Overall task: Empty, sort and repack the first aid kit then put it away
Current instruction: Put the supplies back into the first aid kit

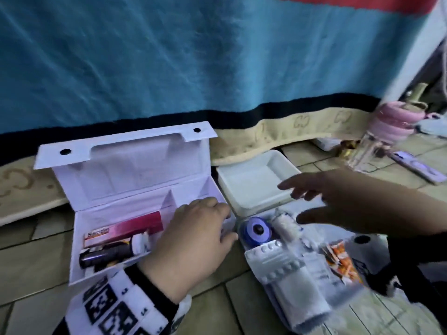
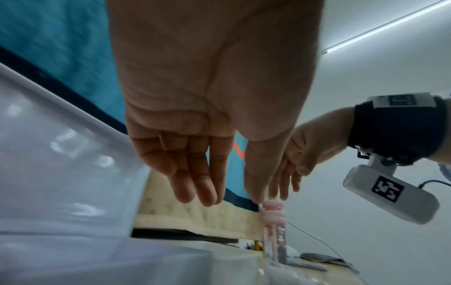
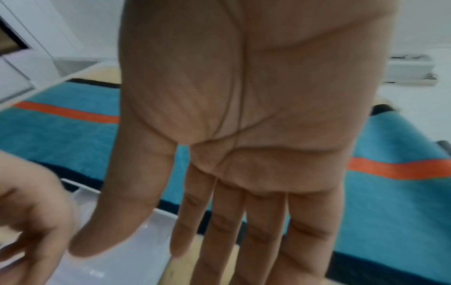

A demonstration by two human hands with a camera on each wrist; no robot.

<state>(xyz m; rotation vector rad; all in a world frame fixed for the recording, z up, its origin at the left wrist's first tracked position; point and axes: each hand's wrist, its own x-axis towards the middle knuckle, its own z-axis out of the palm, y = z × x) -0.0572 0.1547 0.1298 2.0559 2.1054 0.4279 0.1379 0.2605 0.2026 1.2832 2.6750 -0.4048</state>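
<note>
An open white first aid box [image 1: 135,189] sits on the tiled floor [image 1: 36,257] against a blue blanket [image 1: 193,56], its long axis running left to right across the head view, tilted slightly up toward the right, and its lid [image 1: 121,146] standing raised at the back. A pink carton [image 1: 125,229] and a dark tube [image 1: 106,255] lie lengthwise in its left compartment, parallel to the box. The left hand [image 1: 193,238] rests over the box's right end, fingers loosely extended and holding nothing, as the left wrist view confirms. The right hand [image 1: 338,201] hovers spread and empty, fingers straight and pointing left, above a white foam tray [image 1: 249,180] and a lower tray carrying a blue tape roll [image 1: 256,229], a white bandage roll [image 1: 284,227], blister packs [image 1: 273,257] and orange sachets [image 1: 341,262]. A pink-capped clear bottle [image 1: 384,139] stands at upper right beside a pale purple flat object [image 1: 418,169].
</note>
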